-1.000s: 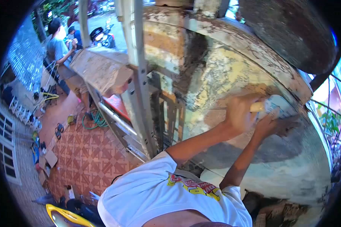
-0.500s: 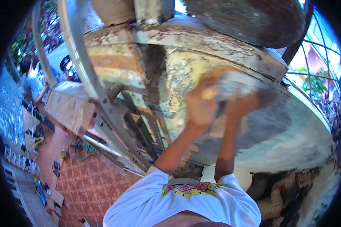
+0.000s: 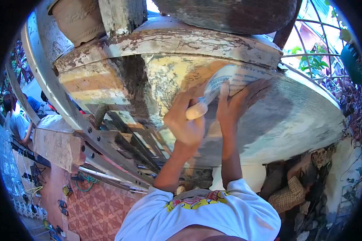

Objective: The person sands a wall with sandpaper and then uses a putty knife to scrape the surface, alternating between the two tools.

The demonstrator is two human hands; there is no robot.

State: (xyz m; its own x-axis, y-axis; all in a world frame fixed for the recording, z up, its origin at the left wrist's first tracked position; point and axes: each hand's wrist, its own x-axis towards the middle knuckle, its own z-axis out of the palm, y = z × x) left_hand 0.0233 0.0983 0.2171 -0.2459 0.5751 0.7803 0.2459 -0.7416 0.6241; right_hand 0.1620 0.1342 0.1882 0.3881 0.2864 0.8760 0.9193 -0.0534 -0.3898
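Note:
A pale sheet of abrasive paper [image 3: 221, 80] with blue print lies against the peeling yellow wall [image 3: 167, 74], just below the weathered ledge [image 3: 157, 43]. My left hand [image 3: 186, 119] is closed on the paper's lower left end, its thumb pointing right. My right hand [image 3: 232, 105] holds the right part, with the thumb on the printed face and the other fingers partly hidden behind it. Smooth grey plaster [image 3: 285, 116] spreads to the right of both hands.
A metal ladder [image 3: 54, 84] slants along the left, beside a box-like block [image 3: 58, 140]. One person [image 3: 18, 120] is at the far left, another in a checked shirt [image 3: 287, 197] at the lower right. A clay pot [image 3: 78, 20] stands on the ledge.
My view has shifted, so the ledge and wall appear further left. Both hands appear slightly further left with the paper, which is now sharper. The checked shirt shows more clearly.

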